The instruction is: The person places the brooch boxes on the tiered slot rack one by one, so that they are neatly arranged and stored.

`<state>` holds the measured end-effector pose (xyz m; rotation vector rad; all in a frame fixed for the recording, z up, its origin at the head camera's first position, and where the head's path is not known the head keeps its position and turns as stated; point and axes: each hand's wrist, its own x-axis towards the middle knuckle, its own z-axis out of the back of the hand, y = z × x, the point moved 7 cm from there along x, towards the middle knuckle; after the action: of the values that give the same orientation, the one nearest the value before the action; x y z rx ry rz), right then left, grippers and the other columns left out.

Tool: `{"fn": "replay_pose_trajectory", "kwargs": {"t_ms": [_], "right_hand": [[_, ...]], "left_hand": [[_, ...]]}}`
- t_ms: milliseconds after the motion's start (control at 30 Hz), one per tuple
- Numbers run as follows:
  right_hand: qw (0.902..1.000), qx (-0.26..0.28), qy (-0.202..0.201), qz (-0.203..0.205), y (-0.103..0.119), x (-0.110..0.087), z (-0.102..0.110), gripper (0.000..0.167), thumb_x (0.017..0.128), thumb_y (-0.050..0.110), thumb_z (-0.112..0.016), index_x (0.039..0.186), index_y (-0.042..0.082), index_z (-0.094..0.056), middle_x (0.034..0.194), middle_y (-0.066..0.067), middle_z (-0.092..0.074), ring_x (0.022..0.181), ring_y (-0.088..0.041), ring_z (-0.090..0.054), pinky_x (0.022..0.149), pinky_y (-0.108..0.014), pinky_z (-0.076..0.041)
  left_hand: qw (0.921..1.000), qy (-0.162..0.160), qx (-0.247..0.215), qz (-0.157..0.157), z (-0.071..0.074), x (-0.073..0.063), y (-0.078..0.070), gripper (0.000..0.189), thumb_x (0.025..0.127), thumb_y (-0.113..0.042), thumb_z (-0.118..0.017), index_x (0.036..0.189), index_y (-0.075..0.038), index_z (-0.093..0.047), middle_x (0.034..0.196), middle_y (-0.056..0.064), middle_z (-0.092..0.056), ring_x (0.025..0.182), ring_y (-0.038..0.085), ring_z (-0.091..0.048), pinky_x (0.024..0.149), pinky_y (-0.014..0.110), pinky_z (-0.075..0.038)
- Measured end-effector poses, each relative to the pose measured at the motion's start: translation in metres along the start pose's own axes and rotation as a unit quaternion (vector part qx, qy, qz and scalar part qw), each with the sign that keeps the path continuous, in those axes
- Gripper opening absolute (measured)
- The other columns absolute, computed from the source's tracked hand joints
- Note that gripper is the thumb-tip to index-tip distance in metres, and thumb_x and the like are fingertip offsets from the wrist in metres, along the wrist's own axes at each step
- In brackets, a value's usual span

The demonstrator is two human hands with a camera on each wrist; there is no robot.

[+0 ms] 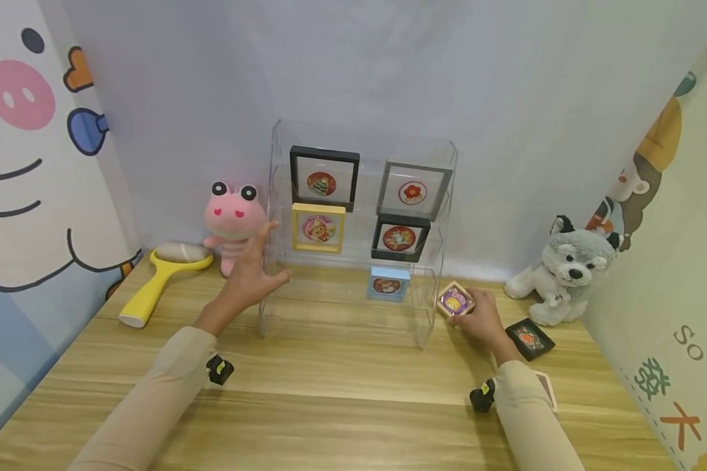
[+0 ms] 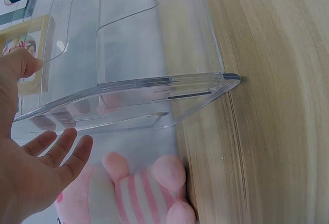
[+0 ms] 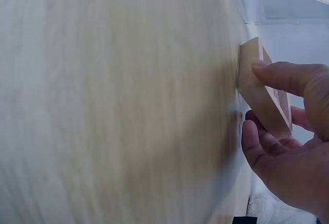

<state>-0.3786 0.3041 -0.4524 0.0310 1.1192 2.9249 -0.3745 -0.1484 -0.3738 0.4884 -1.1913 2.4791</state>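
My right hand [image 1: 477, 318] pinches a small wood-coloured square frame [image 1: 455, 300] with a purple and yellow round picture, just right of a clear acrylic tiered rack [image 1: 330, 314]. In the right wrist view, thumb and fingers grip the frame [image 3: 264, 93] by its edges, close over the wooden table. My left hand [image 1: 250, 271] is at the rack's left side, fingers spread, thumb toward the front, holding nothing. On the rack stand a black frame [image 1: 294, 176], a grey frame [image 1: 383, 190], a yellow frame [image 1: 318, 250], another black frame [image 1: 396, 256] and a light blue frame [image 1: 389, 273].
A pink plush toy [image 1: 234, 219] sits behind my left hand, with a yellow-handled roller [image 1: 147, 297] to its left. At right are a grey plush dog [image 1: 574, 268], a black frame [image 1: 530, 339] lying flat, and a pale frame [image 1: 548, 389] partly hidden by my right sleeve.
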Motion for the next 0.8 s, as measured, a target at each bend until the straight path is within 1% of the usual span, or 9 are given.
{"fn": "replay_pose_trajectory", "kwargs": {"t_ms": [133, 200, 267, 367, 433, 567, 633, 700, 800], "right_hand": [[0.9999, 0.007, -0.005, -0.007, -0.001, 0.0, 0.001, 0.083, 0.078, 0.004, -0.079, 0.147, -0.004, -0.033, 0.135, -0.038, -0.035, 0.124, -0.048, -0.036, 0.11, -0.063, -0.034], [0.9999, 0.008, -0.008, -0.001, 0.0, 0.0, 0.001, 0.082, 0.078, 0.002, -0.078, 0.146, -0.002, -0.033, 0.135, -0.039, -0.04, 0.124, -0.051, -0.04, 0.107, -0.062, -0.037], [0.9999, 0.008, -0.01, 0.005, 0.001, 0.0, 0.002, 0.081, 0.078, 0.002, -0.079, 0.145, -0.001, -0.034, 0.133, -0.038, -0.047, 0.122, -0.051, -0.048, 0.103, -0.06, -0.042], [0.9999, 0.003, -0.01, 0.012, 0.001, -0.002, 0.003, 0.08, 0.079, 0.003, -0.079, 0.145, 0.0, -0.034, 0.126, -0.035, -0.056, 0.108, -0.048, -0.06, 0.091, -0.054, -0.049], [0.9999, -0.001, -0.012, 0.011, 0.001, -0.004, 0.004, 0.079, 0.08, 0.004, -0.08, 0.145, 0.002, -0.035, 0.121, -0.034, -0.06, 0.104, -0.045, -0.062, 0.088, -0.052, -0.049], [0.9998, -0.001, -0.015, 0.011, 0.001, -0.007, 0.006, 0.078, 0.081, 0.003, -0.078, 0.146, 0.003, -0.035, 0.118, -0.033, -0.061, 0.103, -0.044, -0.063, 0.089, -0.053, -0.049], [0.9998, 0.0, -0.017, 0.015, 0.002, -0.008, 0.007, 0.075, 0.082, 0.002, -0.076, 0.146, 0.002, -0.035, 0.115, -0.033, -0.062, 0.1, -0.043, -0.064, 0.085, -0.049, -0.051], [0.9997, 0.0, -0.019, 0.018, 0.002, -0.008, 0.008, 0.073, 0.083, 0.001, -0.073, 0.146, 0.002, -0.036, 0.109, -0.032, -0.063, 0.096, -0.04, -0.064, 0.078, -0.042, -0.052], [0.9995, -0.005, -0.025, 0.021, 0.002, -0.009, 0.012, 0.07, 0.083, -0.002, -0.069, 0.145, 0.003, -0.037, 0.099, -0.027, -0.063, 0.087, -0.034, -0.063, 0.068, -0.031, -0.047]], "left_hand": [[1.0, -0.001, 0.001, -0.002, 0.001, 0.0, -0.001, 0.09, 0.08, -0.008, -0.077, 0.153, -0.015, -0.025, 0.157, 0.024, -0.032, 0.139, 0.044, -0.039, 0.112, 0.064, -0.036], [1.0, 0.0, 0.001, -0.003, 0.001, 0.0, -0.001, 0.09, 0.081, -0.009, -0.077, 0.153, -0.015, -0.025, 0.157, 0.024, -0.032, 0.139, 0.044, -0.039, 0.112, 0.064, -0.036], [1.0, -0.001, 0.001, -0.003, 0.001, 0.0, -0.002, 0.089, 0.08, -0.009, -0.077, 0.153, -0.014, -0.025, 0.157, 0.024, -0.032, 0.139, 0.044, -0.04, 0.111, 0.064, -0.036], [1.0, -0.001, 0.001, -0.004, 0.001, 0.001, -0.002, 0.089, 0.08, -0.009, -0.077, 0.153, -0.014, -0.026, 0.157, 0.024, -0.032, 0.139, 0.044, -0.039, 0.112, 0.064, -0.036], [1.0, -0.001, 0.002, -0.004, 0.001, 0.001, -0.002, 0.089, 0.08, -0.008, -0.077, 0.153, -0.014, -0.025, 0.157, 0.024, -0.032, 0.14, 0.044, -0.039, 0.112, 0.064, -0.036], [1.0, 0.001, 0.0, -0.003, 0.0, 0.001, -0.001, 0.089, 0.08, -0.008, -0.076, 0.153, -0.014, -0.025, 0.157, 0.024, -0.032, 0.14, 0.044, -0.039, 0.112, 0.064, -0.035], [1.0, 0.002, -0.003, -0.004, 0.0, 0.001, -0.002, 0.089, 0.08, -0.008, -0.076, 0.153, -0.014, -0.025, 0.157, 0.023, -0.032, 0.14, 0.044, -0.038, 0.112, 0.064, -0.035], [1.0, 0.0, -0.006, -0.007, 0.0, 0.001, -0.002, 0.089, 0.08, -0.007, -0.076, 0.153, -0.013, -0.026, 0.157, 0.023, -0.032, 0.14, 0.044, -0.038, 0.112, 0.064, -0.035], [0.9999, -0.002, -0.006, -0.009, 0.0, 0.001, -0.002, 0.089, 0.08, -0.007, -0.076, 0.153, -0.013, -0.026, 0.156, 0.023, -0.033, 0.14, 0.044, -0.038, 0.112, 0.064, -0.035]]}}
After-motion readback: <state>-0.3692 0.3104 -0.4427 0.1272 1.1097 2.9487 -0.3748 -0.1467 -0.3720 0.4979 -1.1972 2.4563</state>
